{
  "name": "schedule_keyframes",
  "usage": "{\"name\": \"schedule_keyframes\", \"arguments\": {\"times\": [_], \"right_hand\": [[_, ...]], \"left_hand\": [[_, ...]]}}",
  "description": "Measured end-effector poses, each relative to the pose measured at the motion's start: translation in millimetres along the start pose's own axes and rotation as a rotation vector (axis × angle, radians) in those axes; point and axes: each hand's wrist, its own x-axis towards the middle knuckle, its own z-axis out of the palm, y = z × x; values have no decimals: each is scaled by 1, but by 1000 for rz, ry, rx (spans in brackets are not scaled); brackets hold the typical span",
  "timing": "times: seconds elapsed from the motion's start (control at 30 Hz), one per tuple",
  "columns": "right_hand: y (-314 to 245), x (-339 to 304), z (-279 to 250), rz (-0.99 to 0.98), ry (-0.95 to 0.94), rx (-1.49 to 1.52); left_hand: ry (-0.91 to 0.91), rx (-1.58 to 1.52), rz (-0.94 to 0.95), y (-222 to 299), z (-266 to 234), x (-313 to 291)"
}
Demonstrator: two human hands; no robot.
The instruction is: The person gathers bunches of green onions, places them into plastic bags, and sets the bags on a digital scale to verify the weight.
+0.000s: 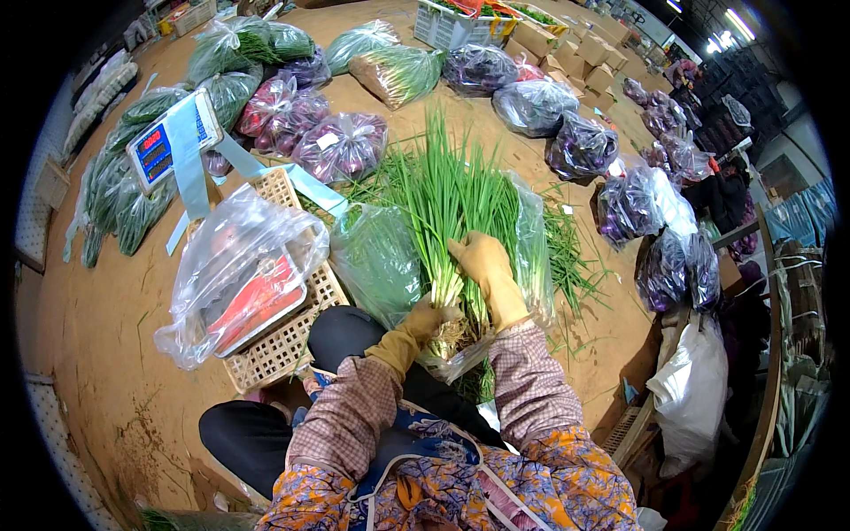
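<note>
A thick bundle of spring onions (pixel 438 190) stands in front of me, green tops pointing away and white root ends toward my lap. My left hand (pixel 427 320), in a tan glove, is closed round the pale lower stems near the roots. Higher up on the right side, my right hand (pixel 482 258), gloved alike, has its fingers curled on the stems; its fingertips are partly hidden among them. A clear plastic bag (pixel 531 234) lies along the bundle's right side and shows again below the roots. Left of the bundle lies another clear bag (pixel 381 257), with green showing through.
At my left a scale with a blue display (pixel 155 157) stands by a beige plastic crate (pixel 328 296) bearing a plastic-covered tray (pixel 266 305). Bagged purple onions (pixel 341 146) and bagged greens (pixel 235 44) lie beyond. Dark filled bags (pixel 580 146) line the right; loose green leaves (pixel 571 257) litter the floor.
</note>
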Motion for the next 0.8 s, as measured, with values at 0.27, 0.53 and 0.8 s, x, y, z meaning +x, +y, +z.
{"name": "schedule_keyframes", "arguments": {"times": [0.27, 0.53, 0.8], "right_hand": [[0, -19, 6, 4, -97, 888], [73, -33, -11, 214, 11, 2053], [145, -69, -34, 140, -549, 96]], "left_hand": [[87, -119, -53, 4, 1, -5], [13, -77, -98, 7, 4, -5], [-21, -16, -81, 4, -13, -7]]}}
